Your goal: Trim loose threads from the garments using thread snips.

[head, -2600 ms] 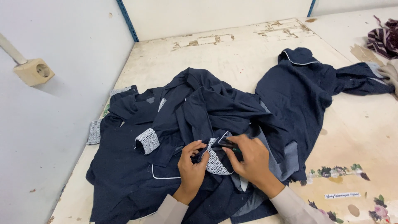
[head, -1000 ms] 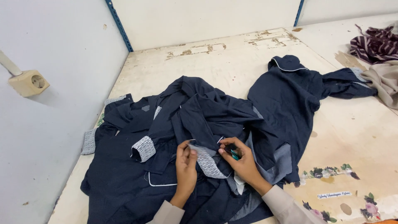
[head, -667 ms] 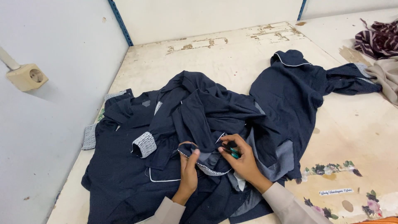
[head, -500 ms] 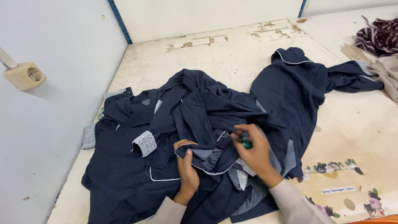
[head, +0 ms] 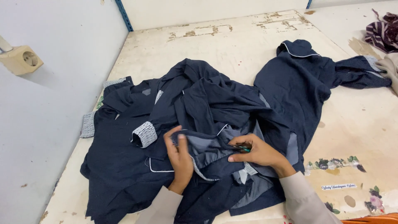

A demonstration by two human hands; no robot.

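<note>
A pile of dark navy garments (head: pixel 207 103) with white piping and grey patterned cuffs lies on a worn cream table (head: pixel 199 41). My left hand (head: pixel 179 157) pinches a folded navy edge with a grey lining, near a grey cuff (head: pixel 144 134). My right hand (head: pixel 257 151) rests on the same fold and grips a small green-handled tool (head: pixel 241 147), its tip against the fabric. A second navy garment (head: pixel 302 79) spreads out to the right.
A grey wall with a beige socket (head: pixel 20 60) runs along the left. Striped purple cloth (head: pixel 383 35) and beige fabric (head: pixel 387 68) lie at the far right. Floral stickers (head: pixel 336 162) and a label mark the table's near right. An orange edge (head: pixel 369 219) shows bottom right.
My left hand has lifted and turned the fold, showing its grey lining. My right hand moved right along the fabric, then came back down onto the fold with the green tool.
</note>
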